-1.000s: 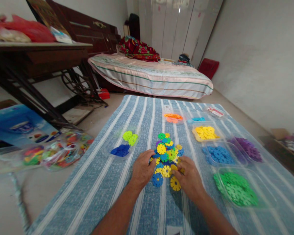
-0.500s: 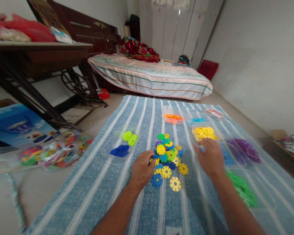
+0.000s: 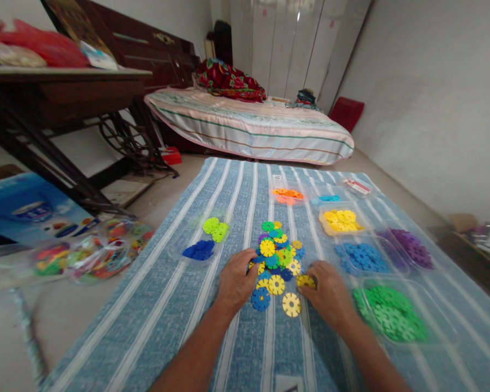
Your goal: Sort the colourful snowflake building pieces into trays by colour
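Note:
A loose pile of slotted plastic snowflake discs (image 3: pixel 276 284) in yellow, blue, green and purple lies on the striped cloth. My left hand (image 3: pixel 237 279) is at the pile's left side, thumb and fingers curled at a blue snowflake disc (image 3: pixel 259 260) that shows at the fingertips. On the pile's right side, my right hand (image 3: pixel 329 291) pinches a yellow snowflake disc (image 3: pixel 306 281), which looks slightly tilted. Its far edge is partly covered by my fingers. One pale yellow disc (image 3: pixel 291 305) lies flat nearer to me, between the two hands.
To the right stand clear boxes with yellow discs (image 3: pixel 343 220), blue discs (image 3: pixel 363 257), green discs (image 3: pixel 392 313) and purple discs (image 3: pixel 411 249). Orange discs (image 3: pixel 288 195) sit in one farther back. A clear tray at left holds lime discs (image 3: pixel 216 229) and dark blue discs (image 3: pixel 198 250).
My right hand has moved from beside the yellow box back towards the pile and taken hold of a yellow snowflake disc. My left hand has stayed nearly still.

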Demonstrator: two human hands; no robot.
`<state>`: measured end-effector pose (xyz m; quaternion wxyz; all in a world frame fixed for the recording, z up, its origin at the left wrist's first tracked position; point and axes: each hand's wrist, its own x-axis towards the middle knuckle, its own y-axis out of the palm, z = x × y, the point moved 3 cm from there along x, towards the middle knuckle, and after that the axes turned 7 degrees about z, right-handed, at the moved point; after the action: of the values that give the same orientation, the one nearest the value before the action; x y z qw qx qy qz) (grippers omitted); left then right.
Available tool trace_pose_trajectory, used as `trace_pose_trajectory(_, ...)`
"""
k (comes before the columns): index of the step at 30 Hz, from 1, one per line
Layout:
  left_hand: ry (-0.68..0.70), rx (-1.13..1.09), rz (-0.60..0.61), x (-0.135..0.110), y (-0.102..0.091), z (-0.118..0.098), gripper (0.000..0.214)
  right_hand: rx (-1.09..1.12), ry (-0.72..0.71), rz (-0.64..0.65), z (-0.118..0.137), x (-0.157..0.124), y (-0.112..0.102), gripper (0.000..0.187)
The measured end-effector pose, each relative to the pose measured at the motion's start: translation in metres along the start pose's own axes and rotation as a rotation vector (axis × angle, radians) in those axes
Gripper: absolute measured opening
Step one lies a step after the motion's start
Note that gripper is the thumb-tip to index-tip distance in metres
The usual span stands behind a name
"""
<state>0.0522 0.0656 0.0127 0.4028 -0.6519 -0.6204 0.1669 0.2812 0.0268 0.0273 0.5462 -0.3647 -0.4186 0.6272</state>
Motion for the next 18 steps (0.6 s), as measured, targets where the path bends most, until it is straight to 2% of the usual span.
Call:
trace_pose_trajectory(3, -0.003, 0.004, 0.007, 0.001, -0.001, -0.001, 0.021, 0.114, -0.013, 0.023, 0.001, 0.0, -0.001, 0.013)
trace_pose_trajectory(6, -0.011, 0.006, 0.014, 0.001, -0.001, -0.001, 0.022, 0.196, -0.046, -0.03, -0.001, 0.008, -0.018, 0.018)
trace_pose_trajectory(8, -0.013, 0.007, 0.018, 0.001, -0.001, -0.001, 0.022, 0.142, -0.048, -0.18, -0.008, 0.018, -0.041, 0.019)
trace_pose_trajectory(11, -0.017, 0.004, 0.028, 0.001, 0.001, 0.001, 0.023, -0.057, 0.01, -0.553, -0.021, 0.032, -0.081, 0.02)
trace_pose_trajectory(13, -0.024, 0.002, 0.029, 0.001, 0.002, 0.002, 0.024, -0.156, 0.05, -0.719, -0.026, 0.037, -0.094, 0.022)
trace_pose_trajectory(15, -0.025, 0.001, 0.028, 0.001, 0.002, 0.002, 0.024, -0.17, 0.007, -0.703, -0.023, 0.039, -0.088, 0.025)
trace_pose_trajectory(18, -0.018, 0.002, 0.018, 0.001, 0.001, 0.002, 0.023, -0.141, -0.113, -0.473, -0.007, 0.037, -0.054, 0.023)
